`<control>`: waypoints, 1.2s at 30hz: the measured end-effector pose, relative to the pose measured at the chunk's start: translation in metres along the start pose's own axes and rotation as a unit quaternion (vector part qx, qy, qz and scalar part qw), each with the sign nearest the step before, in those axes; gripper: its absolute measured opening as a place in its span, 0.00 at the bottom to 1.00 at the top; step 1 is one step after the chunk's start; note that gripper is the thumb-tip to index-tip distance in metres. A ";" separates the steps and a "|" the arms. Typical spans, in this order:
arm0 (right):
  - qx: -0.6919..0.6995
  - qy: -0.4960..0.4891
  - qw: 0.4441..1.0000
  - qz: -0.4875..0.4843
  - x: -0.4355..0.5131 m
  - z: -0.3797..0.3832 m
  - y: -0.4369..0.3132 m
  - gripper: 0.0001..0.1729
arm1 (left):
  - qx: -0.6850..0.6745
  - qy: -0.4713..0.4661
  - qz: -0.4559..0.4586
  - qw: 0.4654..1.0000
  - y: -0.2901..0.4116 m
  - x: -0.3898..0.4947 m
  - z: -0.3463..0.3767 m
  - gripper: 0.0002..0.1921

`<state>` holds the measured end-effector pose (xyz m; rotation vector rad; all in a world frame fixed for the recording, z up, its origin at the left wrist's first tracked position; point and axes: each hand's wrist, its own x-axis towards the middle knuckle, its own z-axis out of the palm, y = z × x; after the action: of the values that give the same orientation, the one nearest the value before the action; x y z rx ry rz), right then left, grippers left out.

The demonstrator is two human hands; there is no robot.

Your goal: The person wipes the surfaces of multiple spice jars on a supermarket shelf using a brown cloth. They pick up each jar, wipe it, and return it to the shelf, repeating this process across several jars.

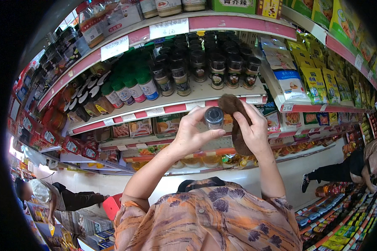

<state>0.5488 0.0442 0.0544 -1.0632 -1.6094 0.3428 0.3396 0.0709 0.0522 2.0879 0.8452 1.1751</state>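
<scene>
My left hand (pixel 193 131) grips a small spice jar (pixel 214 118) with a dark cap, its top facing the camera. Just right of the jar, my right hand (pixel 253 125) holds a brown cloth (pixel 238 125), which hangs below the fingers and bunches up above them. Both hands are in front of a shelf edge (pixel 176 108) with red and white strips. On that shelf stand rows of black-capped jars (pixel 217 72) and, to their left, green-capped shaker bottles (pixel 146 86).
Yellow seasoning packets (pixel 312 84) fill a shelf on the right. Red bottles (pixel 70 146) hang or stand at the left. One person (pixel 50 194) is at the lower left near a red container (pixel 112 205); another person (pixel 355 163) bends by low shelves at the right.
</scene>
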 end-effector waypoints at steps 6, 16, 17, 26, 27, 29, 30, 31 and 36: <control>0.025 -0.040 0.997 0.059 -0.038 0.004 0.029 0.24 | -0.038 0.061 -0.094 0.993 0.017 0.034 -0.032 0.34; 0.077 -0.084 0.988 0.100 -0.060 0.008 0.028 0.27 | 0.221 0.042 -0.014 0.974 0.033 0.102 -0.054 0.31; 0.085 -0.086 0.987 0.106 -0.061 0.007 0.028 0.26 | 0.249 0.039 0.007 0.968 0.030 0.106 -0.055 0.32; 0.098 -0.084 0.985 0.114 -0.072 0.008 0.034 0.25 | 0.441 -0.060 0.070 0.893 0.029 0.122 -0.058 0.33; 0.103 -0.089 0.983 0.120 -0.073 0.009 0.036 0.25 | 0.439 -0.068 0.057 0.894 0.028 0.124 -0.059 0.32; 0.114 -0.099 0.980 0.131 -0.075 0.010 0.038 0.24 | 0.434 -0.084 0.032 0.897 0.025 0.129 -0.061 0.32; 0.117 -0.099 0.980 0.130 -0.075 0.011 0.037 0.24 | 0.444 -0.082 0.026 0.892 0.024 0.129 -0.062 0.32; 0.120 -0.099 0.979 0.128 -0.075 0.012 0.036 0.24 | 0.454 -0.079 0.020 0.887 0.022 0.130 -0.062 0.32; 0.113 -0.101 0.981 0.118 -0.081 0.019 0.044 0.24 | 0.463 -0.072 -0.013 0.884 0.017 0.137 -0.062 0.33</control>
<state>0.5495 0.0109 -0.0336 -1.0716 -1.5788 0.7970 0.3446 0.1763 0.1609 2.8282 1.5635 0.6043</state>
